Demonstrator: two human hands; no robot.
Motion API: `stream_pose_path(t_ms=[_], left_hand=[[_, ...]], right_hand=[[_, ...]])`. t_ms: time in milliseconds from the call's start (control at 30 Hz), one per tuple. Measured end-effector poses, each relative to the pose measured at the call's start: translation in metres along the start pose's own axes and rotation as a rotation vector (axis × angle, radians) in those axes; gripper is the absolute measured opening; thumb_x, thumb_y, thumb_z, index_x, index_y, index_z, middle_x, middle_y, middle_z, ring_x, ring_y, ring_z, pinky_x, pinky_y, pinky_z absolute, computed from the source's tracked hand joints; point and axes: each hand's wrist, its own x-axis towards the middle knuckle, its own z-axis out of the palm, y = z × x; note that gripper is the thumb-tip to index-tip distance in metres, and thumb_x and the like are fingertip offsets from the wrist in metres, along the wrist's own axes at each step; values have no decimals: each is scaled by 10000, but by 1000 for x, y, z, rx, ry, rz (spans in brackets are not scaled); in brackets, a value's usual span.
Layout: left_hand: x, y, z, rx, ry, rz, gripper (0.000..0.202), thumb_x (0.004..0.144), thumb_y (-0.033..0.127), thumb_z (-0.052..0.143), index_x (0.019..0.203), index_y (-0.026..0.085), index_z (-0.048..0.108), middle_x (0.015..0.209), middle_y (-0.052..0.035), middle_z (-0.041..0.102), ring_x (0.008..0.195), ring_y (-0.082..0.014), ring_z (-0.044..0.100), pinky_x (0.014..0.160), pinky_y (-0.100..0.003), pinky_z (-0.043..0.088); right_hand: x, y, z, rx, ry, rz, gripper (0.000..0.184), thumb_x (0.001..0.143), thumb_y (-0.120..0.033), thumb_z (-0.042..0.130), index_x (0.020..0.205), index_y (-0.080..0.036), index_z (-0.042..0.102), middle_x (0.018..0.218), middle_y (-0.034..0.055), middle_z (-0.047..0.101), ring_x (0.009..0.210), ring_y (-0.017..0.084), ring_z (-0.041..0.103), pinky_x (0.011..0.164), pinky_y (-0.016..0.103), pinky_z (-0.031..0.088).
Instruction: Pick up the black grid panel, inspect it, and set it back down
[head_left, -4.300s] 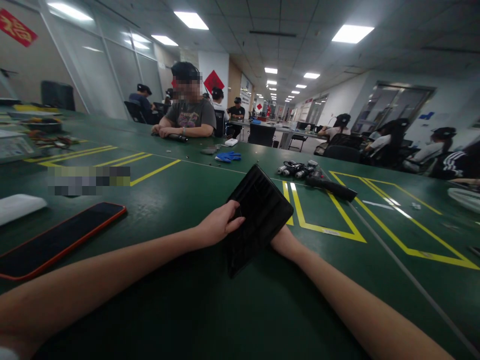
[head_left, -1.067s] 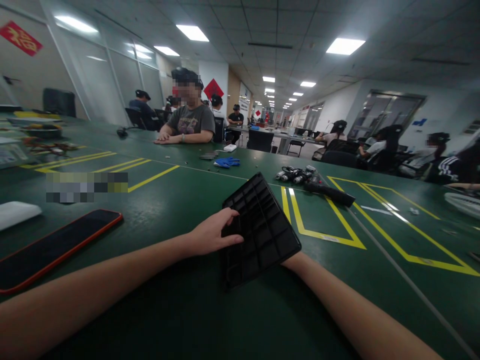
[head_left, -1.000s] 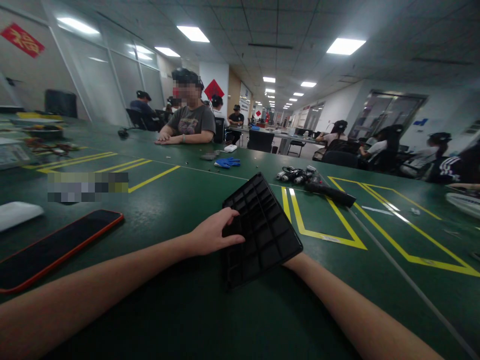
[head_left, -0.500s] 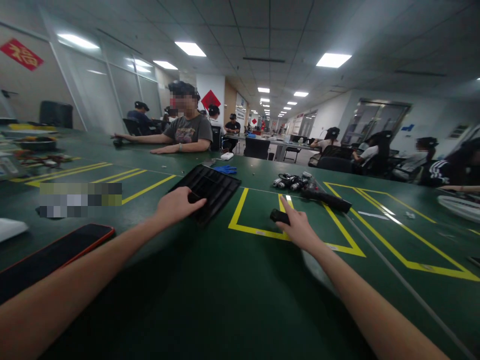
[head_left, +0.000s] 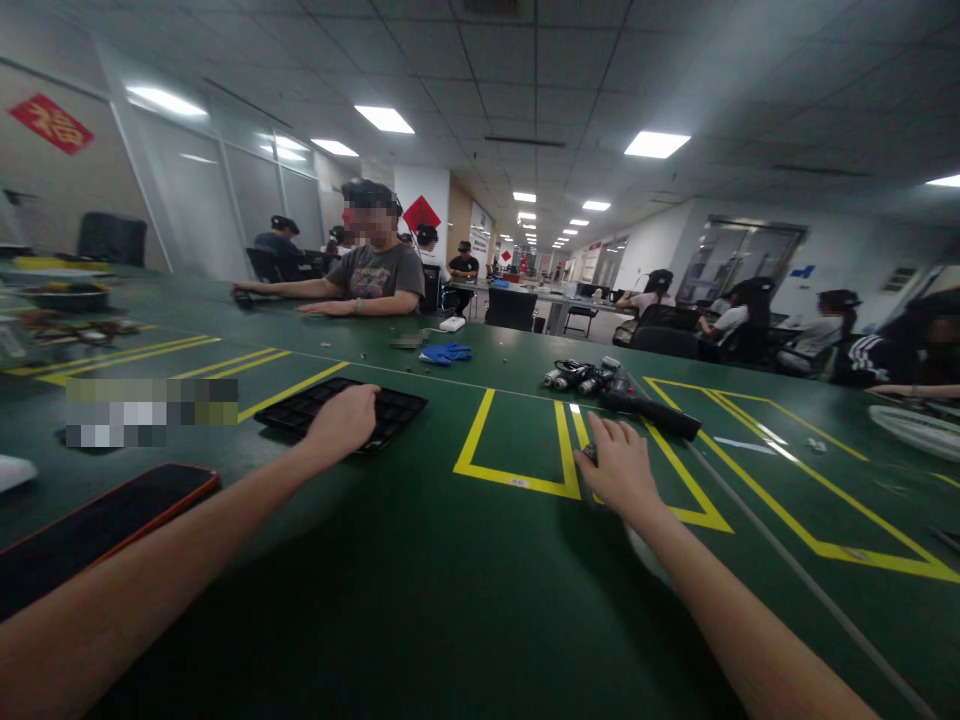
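Note:
A black tray with a grid of compartments lies flat on the green table, left of a yellow-taped rectangle. My left hand rests on the tray's near edge, fingers curled down onto it. My right hand lies on the rectangle's right side, fingers bent over a small dark part, which is mostly hidden under them. Just beyond that hand lie a cluster of small cylindrical parts and a long black tool.
A red-edged phone lies at the near left, with a white object beside it. A blue glove lies across the table in front of a seated person. Other people sit at the tables behind. More yellow lines mark the right side.
The tray, earlier held tilted in both hands before me, has gone left and now lies flat under my left hand. My right hand let go and reached forward onto the small dark part.

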Motion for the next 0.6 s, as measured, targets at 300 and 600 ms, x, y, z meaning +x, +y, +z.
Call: stream_pose_path(t_ms=[300, 600], left_hand=[[-42, 60, 50, -155, -352, 498, 454, 840, 111, 295, 1245, 139, 499, 1298, -83, 501, 1223, -174, 419, 1030, -336, 315], [-107, 90, 3, -172, -382, 839, 367, 867, 244, 416, 1220, 223, 514, 1320, -60, 481, 1220, -219, 423, 1024, -402, 326]], right_hand=[[-48, -74, 0, 282, -385, -481, 543, 877, -515, 228, 1354, -278, 330, 1450, 31, 290, 1339, 279, 196, 1070, 548, 145], [-6, -3, 3, -56, -41, -123, 555, 843, -417, 371, 1351, -194, 344, 1419, 105, 333, 1310, 333, 225, 1042, 574, 141]])
